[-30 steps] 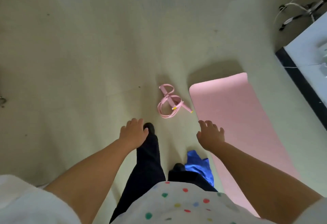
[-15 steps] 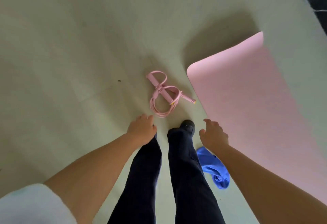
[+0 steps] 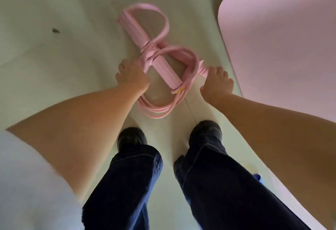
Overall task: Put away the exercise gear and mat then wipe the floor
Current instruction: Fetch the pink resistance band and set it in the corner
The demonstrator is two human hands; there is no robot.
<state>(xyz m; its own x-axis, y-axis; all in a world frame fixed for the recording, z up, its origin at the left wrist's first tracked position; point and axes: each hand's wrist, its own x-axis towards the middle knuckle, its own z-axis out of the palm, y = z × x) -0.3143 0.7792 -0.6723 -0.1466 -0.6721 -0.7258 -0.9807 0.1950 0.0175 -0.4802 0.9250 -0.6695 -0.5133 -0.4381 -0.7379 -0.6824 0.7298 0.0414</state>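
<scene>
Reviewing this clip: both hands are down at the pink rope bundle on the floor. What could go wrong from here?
1. The pink knotted jump rope bundle has loose coils trailing near the dark shoes; lifting it may let them snag or trip.
2. The left hand and right hand reach only its edges, so it may slip.

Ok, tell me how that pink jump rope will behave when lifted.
The pink jump rope will likely flop: its thin cord lies in loose coils. The knot round the handles should keep most of it bundled. The lower loops, lying free of the knot, may dangle. It looks light.
</scene>
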